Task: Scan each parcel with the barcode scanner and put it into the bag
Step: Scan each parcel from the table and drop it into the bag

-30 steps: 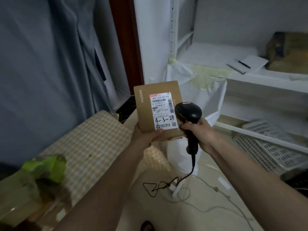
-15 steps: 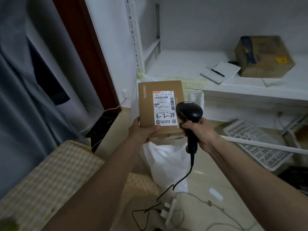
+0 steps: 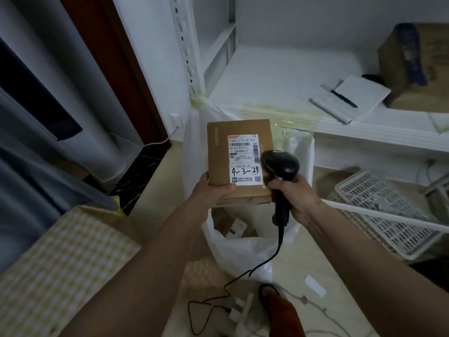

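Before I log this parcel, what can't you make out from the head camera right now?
- Label small print and barcodes: too small and blurred; the scanner head covers its right edge.
- Scanner window: faces away, so any beam is unseen.
- Bag contents: one box shows; the parcel and both hands hide the rest.
- Right hand trigger finger: behind the handle.
- Left hand fingers: under the parcel.
- Shelf box: cut by the right edge.

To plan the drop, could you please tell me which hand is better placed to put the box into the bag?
Left, probably: the left hand already holds the box above the open bag, while the right hand grips the scanner.
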The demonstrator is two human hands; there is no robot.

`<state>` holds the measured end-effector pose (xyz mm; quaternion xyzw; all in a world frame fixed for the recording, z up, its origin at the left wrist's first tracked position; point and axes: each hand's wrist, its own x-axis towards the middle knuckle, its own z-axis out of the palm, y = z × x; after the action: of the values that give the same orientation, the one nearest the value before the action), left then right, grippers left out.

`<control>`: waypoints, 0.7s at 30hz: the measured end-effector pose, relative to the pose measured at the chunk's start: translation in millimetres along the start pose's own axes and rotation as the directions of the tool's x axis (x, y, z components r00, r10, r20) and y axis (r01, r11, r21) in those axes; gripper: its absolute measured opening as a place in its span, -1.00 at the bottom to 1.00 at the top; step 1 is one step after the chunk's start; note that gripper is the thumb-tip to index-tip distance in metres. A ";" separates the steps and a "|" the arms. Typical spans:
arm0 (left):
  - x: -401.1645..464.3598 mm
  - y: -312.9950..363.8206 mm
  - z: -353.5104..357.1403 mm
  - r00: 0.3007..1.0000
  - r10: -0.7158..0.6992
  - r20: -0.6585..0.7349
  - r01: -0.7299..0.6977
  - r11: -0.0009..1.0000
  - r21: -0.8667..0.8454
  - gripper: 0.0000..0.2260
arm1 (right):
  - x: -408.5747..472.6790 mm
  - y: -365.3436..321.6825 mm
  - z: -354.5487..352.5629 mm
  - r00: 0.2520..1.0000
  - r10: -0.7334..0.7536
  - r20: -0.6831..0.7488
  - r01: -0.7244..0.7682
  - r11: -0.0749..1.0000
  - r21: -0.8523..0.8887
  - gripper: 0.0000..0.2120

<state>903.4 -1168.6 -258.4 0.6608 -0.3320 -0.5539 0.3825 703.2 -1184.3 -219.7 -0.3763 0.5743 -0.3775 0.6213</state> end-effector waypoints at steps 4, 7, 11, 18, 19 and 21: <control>36.4 -11.2 1.5 0.989 -0.133 -0.058 0.127 0.987 -0.098 0.01 | 57.5 4.6 7.6 0.987 0.129 0.099 -0.121 0.989 -0.084 -0.80; 69.2 -23.2 11.0 0.968 -0.246 -0.059 0.236 0.962 -0.139 -0.07 | 99.7 15.9 9.6 0.971 0.223 0.091 -0.211 0.970 -0.122 -0.77; 103.1 -33.8 30.4 0.885 -0.462 -0.045 0.455 0.883 -0.117 -0.61 | 149.9 39.1 5.2 0.934 0.356 0.029 -0.349 0.926 -0.142 -0.85; 151.3 -77.8 53.2 0.693 -0.716 -0.086 0.688 0.693 -0.216 -0.63 | 220.7 97.5 12.7 0.807 0.589 -0.040 -0.576 0.771 -0.272 -0.83; 156.4 -84.8 52.7 0.683 -0.721 -0.117 0.686 0.688 -0.237 -0.59 | 227.9 103.2 17.6 0.803 0.595 -0.037 -0.579 0.763 -0.285 -0.81; 167.1 -94.6 47.5 0.695 -0.695 -0.185 0.635 0.714 -0.295 -0.61 | 241.0 110.5 28.9 0.811 0.585 -0.018 -0.562 0.770 -0.302 -0.77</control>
<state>885.7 -1273.2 -425.4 0.7642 0.0489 -0.5861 0.2648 749.3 -1352.8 -421.1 -0.2851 0.6866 -0.0654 0.6656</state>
